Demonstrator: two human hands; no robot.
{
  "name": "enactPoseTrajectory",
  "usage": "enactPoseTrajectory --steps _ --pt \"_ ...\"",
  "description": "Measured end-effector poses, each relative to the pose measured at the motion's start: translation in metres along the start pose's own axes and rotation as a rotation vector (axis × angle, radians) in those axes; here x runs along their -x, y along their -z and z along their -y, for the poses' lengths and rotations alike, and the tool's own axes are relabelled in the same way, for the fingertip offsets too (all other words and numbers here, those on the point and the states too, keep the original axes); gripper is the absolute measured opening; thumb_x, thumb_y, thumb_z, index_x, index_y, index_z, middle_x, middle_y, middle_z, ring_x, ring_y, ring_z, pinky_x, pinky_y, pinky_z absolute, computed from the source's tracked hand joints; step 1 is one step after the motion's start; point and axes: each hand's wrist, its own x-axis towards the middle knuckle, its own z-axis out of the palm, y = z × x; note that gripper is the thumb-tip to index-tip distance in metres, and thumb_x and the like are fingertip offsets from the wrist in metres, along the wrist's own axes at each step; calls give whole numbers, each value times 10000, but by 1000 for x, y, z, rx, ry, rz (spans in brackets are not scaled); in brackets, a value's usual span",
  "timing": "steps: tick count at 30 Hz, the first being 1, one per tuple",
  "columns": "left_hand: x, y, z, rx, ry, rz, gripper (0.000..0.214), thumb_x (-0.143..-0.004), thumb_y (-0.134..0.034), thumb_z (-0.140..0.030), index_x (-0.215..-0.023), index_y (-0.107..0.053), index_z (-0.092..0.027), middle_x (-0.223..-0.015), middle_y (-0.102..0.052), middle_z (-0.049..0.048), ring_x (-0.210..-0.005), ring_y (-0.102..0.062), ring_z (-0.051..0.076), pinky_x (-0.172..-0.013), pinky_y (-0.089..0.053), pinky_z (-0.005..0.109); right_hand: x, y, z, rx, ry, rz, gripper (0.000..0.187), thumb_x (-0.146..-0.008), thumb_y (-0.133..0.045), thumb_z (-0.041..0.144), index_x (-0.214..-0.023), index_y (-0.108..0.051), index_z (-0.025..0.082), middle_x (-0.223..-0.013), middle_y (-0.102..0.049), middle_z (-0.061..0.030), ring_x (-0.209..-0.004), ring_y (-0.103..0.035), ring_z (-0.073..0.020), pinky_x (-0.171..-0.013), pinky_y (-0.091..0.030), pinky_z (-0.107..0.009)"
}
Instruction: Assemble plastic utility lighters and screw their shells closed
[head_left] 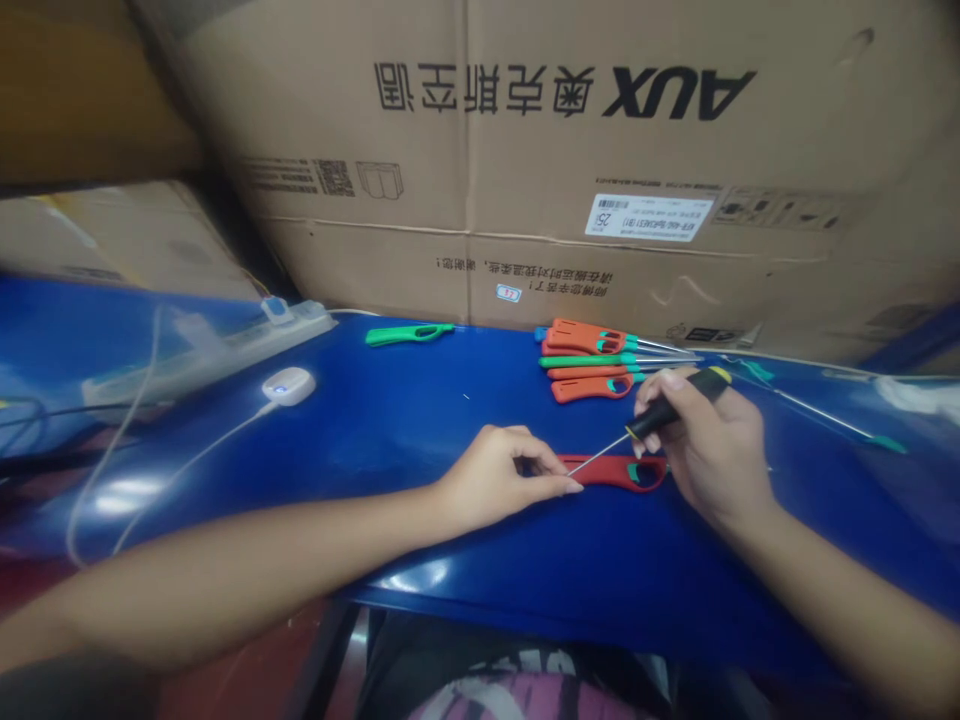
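A red long-neck lighter (611,472) lies on the blue table, its handle end pinched between the thumb and fingers of my left hand (517,475). My right hand (712,440) is closed around the black handle of a screwdriver (667,405) with a yellow ring and end. The thin metal shaft slants down to the left, and its tip meets the lighter's handle beside my left fingertips. Part of the lighter's right end is hidden behind my right hand.
Several orange and green lighters (589,388) lie grouped behind my right hand. A green lighter handle (409,334) lies farther left. A white round device (289,386) with a cable and a power strip (217,350) are at left. A large cardboard box (480,200) walls the back.
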Motion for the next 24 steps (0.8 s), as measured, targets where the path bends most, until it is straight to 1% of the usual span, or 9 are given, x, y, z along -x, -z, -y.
enactPoseTrajectory --steps 4,6,7,10,13,15,18,21,24 --pt "0 -1 3 -24 -28 6 165 -769 -827 -352 -792 -802 -191 -781 -733 46 -727 -651 163 -680 -489 268 3 0 0 117 70 25 209 -872 -708 406 -836 -649 209 -690 -637 20 -420 -554 -97 -377 -484 -233" --pt "-1 -2 4 -35 -47 13 163 -773 -824 -351 -785 -799 -191 -767 -735 43 -725 -647 162 -675 -491 264 6 -2 3 152 106 44 181 -887 -695 392 -964 -651 235 -694 -655 23 -395 -548 -97 -370 -482 -236" --pt "-1 -2 5 -40 -57 15 162 -775 -823 -351 -781 -797 -191 -762 -736 41 -725 -646 162 -671 -491 262 8 -3 4 156 132 55 209 -890 -694 376 -1052 -636 258 -699 -665 24 -384 -543 -99 -360 -474 -237" --pt "-1 -1 5 -54 -100 17 160 -767 -831 -342 -768 -790 -187 -761 -738 36 -734 -646 158 -676 -499 256 14 -5 5 149 233 87 432 -888 -697 294 -1279 -520 347 -731 -688 26 -370 -528 -107 -331 -441 -241" --pt "0 0 3 -84 -159 23 143 -762 -838 -324 -764 -789 -190 -764 -747 28 -765 -641 157 -707 -504 256 17 -2 3 152 346 126 456 -849 -718 220 -1240 -541 374 -787 -705 13 -433 -573 -128 -352 -449 -260" --pt "0 1 1 -111 -189 34 136 -769 -834 -320 -763 -791 -191 -767 -753 28 -785 -632 161 -725 -504 261 17 2 2 157 394 171 436 -804 -741 205 -1180 -585 361 -851 -725 -11 -557 -652 -175 -418 -501 -299" --pt "0 1 0 -143 -224 38 142 -770 -833 -318 -754 -785 -186 -758 -753 26 -786 -618 163 -728 -501 266 18 5 5 151 381 271 554 -743 -763 171 -1223 -566 363 -963 -739 -34 -768 -718 -246 -543 -567 -369" --pt "0 1 1 -169 -256 30 150 -767 -836 -320 -747 -779 -183 -750 -754 21 -776 -606 163 -715 -496 266 20 2 11 157 400 361 697 -726 -742 62 -1295 -503 386 -938 -737 -8 -701 -714 -208 -553 -576 -346" --pt "-1 1 3 -181 -297 18 147 -775 -830 -320 -751 -776 -184 -758 -762 18 -774 -599 163 -728 -498 273 20 -3 16 216 546 375 704 -741 -709 -11 -1287 -506 385 -856 -715 16 -608 -689 -163 -518 -568 -299"
